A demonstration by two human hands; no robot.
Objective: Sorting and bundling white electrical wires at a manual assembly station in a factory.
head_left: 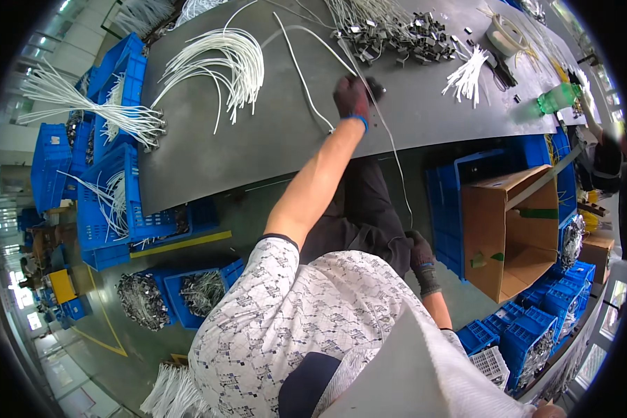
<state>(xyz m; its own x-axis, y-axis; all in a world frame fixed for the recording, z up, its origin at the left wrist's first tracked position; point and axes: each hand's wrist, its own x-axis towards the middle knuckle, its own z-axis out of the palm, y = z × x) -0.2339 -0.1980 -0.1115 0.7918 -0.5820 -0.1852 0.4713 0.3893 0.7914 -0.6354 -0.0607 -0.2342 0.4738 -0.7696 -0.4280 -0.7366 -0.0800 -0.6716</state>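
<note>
My left hand (352,97), in a dark red glove, is closed at the table's front side. From its fingers a white tube (318,35) arcs up and to the left. A small dark round object (376,89) sits against the hand's right side. Past it runs a thin pale wire (391,136) that hangs over the table edge. Another white tube (298,66) lies just to the left. My right hand (419,254), in a dark glove with a grey cuff, is low beside my thigh, its fingers mostly hidden.
A curved bundle of white tubes (233,59) lies on the grey table (188,164). Small black-and-silver connectors (418,38) are heaped at the back. A short white bundle (467,75) and green bottle (559,98) are to the right. Below stand blue crates (444,216) and an open cardboard box (484,237).
</note>
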